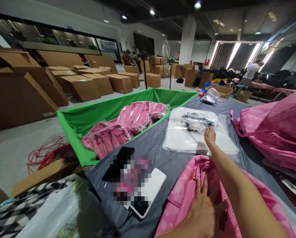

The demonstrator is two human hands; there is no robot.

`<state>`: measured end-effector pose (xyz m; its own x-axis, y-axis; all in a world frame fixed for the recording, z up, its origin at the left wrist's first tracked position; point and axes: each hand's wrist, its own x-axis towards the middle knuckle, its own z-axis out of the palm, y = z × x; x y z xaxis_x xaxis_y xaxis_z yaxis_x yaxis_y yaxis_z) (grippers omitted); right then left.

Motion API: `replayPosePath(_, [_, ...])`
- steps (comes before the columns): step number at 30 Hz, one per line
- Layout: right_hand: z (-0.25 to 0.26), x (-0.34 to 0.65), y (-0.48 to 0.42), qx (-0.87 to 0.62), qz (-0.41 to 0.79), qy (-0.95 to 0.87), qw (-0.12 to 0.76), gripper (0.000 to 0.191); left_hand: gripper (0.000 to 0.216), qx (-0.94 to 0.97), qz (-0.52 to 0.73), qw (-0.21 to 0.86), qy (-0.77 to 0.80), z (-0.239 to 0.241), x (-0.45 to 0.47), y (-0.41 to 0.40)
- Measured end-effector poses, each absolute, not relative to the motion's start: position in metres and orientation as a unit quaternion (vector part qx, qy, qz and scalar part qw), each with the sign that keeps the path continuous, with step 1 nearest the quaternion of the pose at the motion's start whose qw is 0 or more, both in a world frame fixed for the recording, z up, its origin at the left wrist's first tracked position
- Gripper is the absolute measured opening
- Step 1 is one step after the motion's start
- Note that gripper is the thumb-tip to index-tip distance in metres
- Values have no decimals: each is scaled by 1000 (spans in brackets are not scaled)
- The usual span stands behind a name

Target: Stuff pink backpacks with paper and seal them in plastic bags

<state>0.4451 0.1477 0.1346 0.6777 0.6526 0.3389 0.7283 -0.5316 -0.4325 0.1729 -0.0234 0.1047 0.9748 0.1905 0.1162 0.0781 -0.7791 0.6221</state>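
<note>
My right hand point(209, 137) reaches forward and its gathered fingers pinch the clear plastic bag point(194, 132), which lies flat on a grey cloth table cover point(160, 158) and holds a white sheet with a dark print. My left hand point(204, 215) rests with its fingers spread on a pink printed fabric bundle point(185, 188) at the near edge of the table. A white power bank point(152, 186) and a black phone point(118, 163) lie left of that bundle, partly under a pixelated patch.
A green-lined bin point(108, 114) holds pink garments in clear plastic point(124, 124). A large pink bundle point(274, 125) rises at the right. Cardboard boxes point(80, 86) stand across the floor, red cable point(48, 153) lies left, and a person in white point(250, 73) stands far right.
</note>
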Motion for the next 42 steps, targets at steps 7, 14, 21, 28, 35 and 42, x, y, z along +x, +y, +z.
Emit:
replayPosePath(7, [278,464,50,-832,-219,-448,243,27,91,906,113,401,76,106,173,-24])
replayPosePath(14, [308,372,-92,-722,-190,-626,224,29,58,857,198,462,112,119,186,-31])
replayPosePath(21, [221,275,-177,-732,-110,-607,290,24,74,488,276,816,143,169,165,-97])
replayPosePath(28, [170,230,-182,-787,-30,-556,264,24,74,503,273,769,286,135,115,-115])
replayPosePath(35, [204,262,-124,-789,-74,-479,377,39,80,582,157,735,312,119,55,-111])
replayPosePath(42, [203,217,-117,-726,-74,-584,355,32,64,762,563,67,311,164,14,-121])
